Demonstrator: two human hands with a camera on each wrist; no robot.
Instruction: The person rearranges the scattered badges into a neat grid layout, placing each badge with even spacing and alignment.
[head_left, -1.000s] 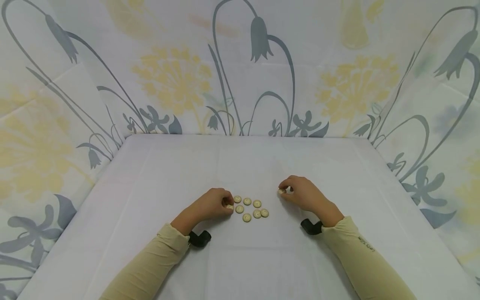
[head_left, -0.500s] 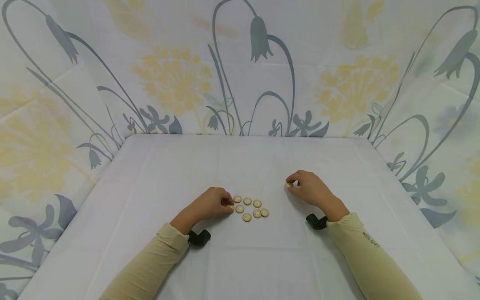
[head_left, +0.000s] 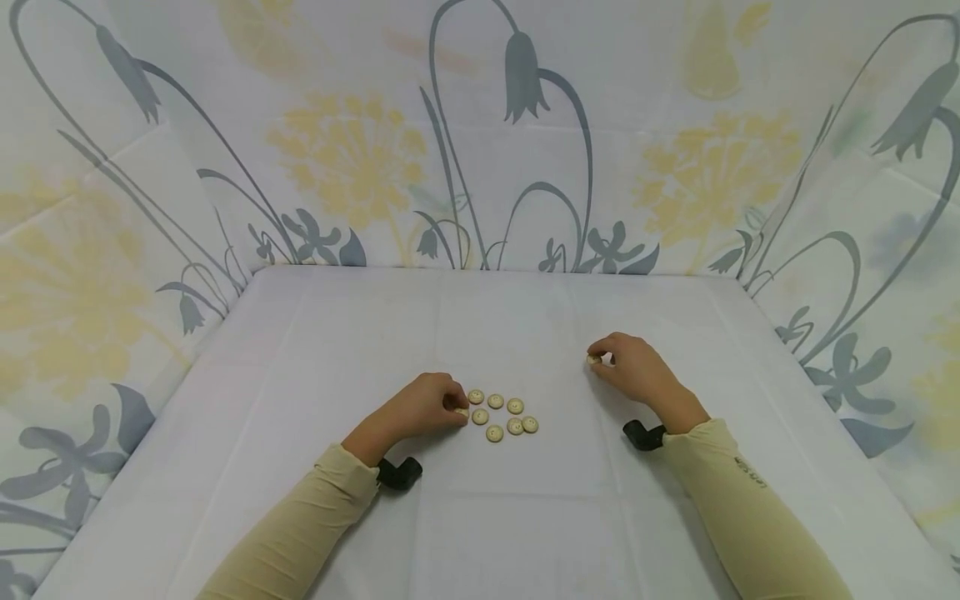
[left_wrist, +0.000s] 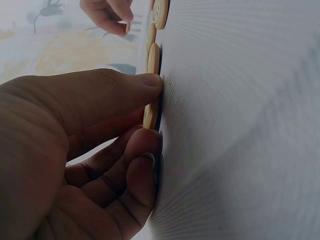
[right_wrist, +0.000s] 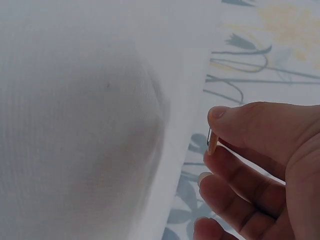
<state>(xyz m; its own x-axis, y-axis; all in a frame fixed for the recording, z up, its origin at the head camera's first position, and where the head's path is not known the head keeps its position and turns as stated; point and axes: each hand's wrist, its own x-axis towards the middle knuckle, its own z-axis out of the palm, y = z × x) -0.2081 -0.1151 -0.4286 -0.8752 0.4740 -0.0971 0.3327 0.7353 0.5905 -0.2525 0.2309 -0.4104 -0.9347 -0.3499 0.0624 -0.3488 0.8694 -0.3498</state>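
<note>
My left hand [head_left: 425,408] rests at the left side of a loose group of pale round buttons [head_left: 495,401]. Its thumb and fingers pinch a button [left_wrist: 151,116] that lies flat on or just at the white cloth. In the head view the fingers hide most of that button. Off to the right and farther back, my right hand [head_left: 630,365] holds another button [right_wrist: 213,142] between thumb and fingertip, raised above the cloth. The right wrist view shows this button edge-on, with the other fingers loosely curled below it.
A white cloth [head_left: 510,533] covers the table. Two of the grouped buttons touch or overlap at the right, near a button [head_left: 530,425]. Flower-patterned fabric [head_left: 345,150] stands along the back and both sides. A black wrist mount [head_left: 401,474] sits under each wrist.
My right hand has moved right and away from the group, toward the back, carrying its button. The left hand and the lying buttons have stayed practically in place.
</note>
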